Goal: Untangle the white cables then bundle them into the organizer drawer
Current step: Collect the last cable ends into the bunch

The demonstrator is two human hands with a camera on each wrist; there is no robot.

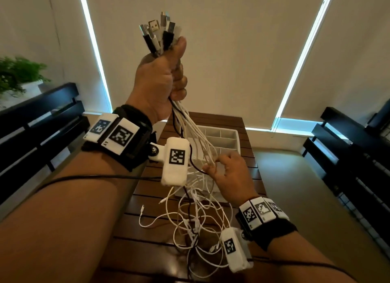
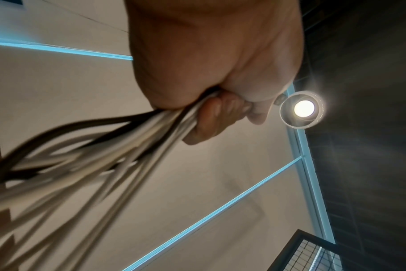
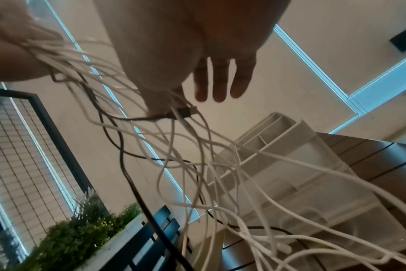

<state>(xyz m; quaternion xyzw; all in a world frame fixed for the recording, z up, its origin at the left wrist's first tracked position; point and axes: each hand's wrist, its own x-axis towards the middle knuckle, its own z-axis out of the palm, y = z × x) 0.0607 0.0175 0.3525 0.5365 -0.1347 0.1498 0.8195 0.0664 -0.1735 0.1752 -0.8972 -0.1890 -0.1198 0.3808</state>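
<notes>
My left hand (image 1: 168, 80) is raised high and grips a bunch of white cables (image 1: 190, 130) in a fist (image 2: 209, 82); their USB plugs (image 1: 160, 34) stick out above the thumb. One black cable (image 1: 191, 156) runs in the bunch. The strands hang down to a loose tangle (image 1: 196, 223) on the wooden table (image 1: 145, 200). Lower down, my right hand (image 1: 213, 164) pinches some hanging white strands (image 3: 186, 146) between thumb and forefinger, its other fingers (image 3: 220, 82) straight. The white organizer drawer (image 1: 234, 134) with its dividers (image 3: 267, 139) stands behind the cables.
Black slatted benches stand at the left (image 1: 38, 122) and right (image 1: 348, 147) of the table. A green plant (image 1: 19, 73) sits at the far left. Pale window blinds (image 1: 211, 50) fill the background. A ceiling lamp (image 2: 302, 108) shines in the left wrist view.
</notes>
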